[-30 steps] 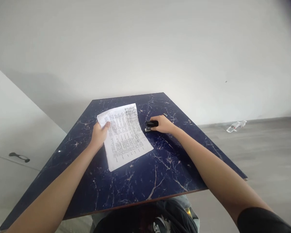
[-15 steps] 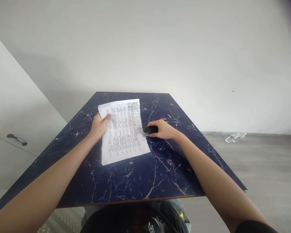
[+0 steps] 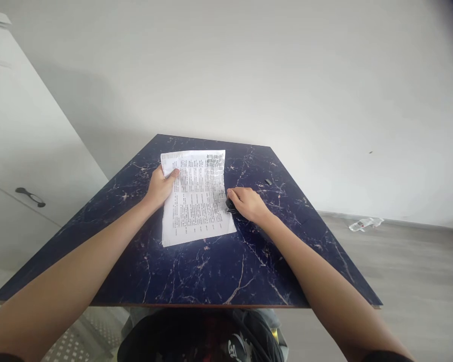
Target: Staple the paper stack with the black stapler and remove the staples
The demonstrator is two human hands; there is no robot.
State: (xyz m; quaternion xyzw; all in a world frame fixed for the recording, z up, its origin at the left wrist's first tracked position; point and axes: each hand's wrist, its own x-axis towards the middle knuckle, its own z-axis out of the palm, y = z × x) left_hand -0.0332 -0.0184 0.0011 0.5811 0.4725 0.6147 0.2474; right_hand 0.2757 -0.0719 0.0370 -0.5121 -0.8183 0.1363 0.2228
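Printed white paper sheets (image 3: 196, 201) are gripped at their left edge by my left hand (image 3: 161, 187), thumb on top. At the right edge of the sheets, my right hand (image 3: 248, 202) is closed over a black stapler (image 3: 231, 205), which is mostly hidden under the fingers. The stapler's front end meets the paper's right edge. The sheets are slightly curved and tilted above the dark blue marbled table (image 3: 196, 281).
A small dark piece (image 3: 268, 182) lies on the table, beyond my right hand. At the left stands a white cabinet (image 3: 30, 130) with a black handle (image 3: 30, 196). A clear plastic item (image 3: 365, 224) is on the floor at the right, by the wall.
My right hand has shifted from holding the stapler at its sides to covering its top, so less of it shows. The view has moved slightly; my left hand still holds the sheets.
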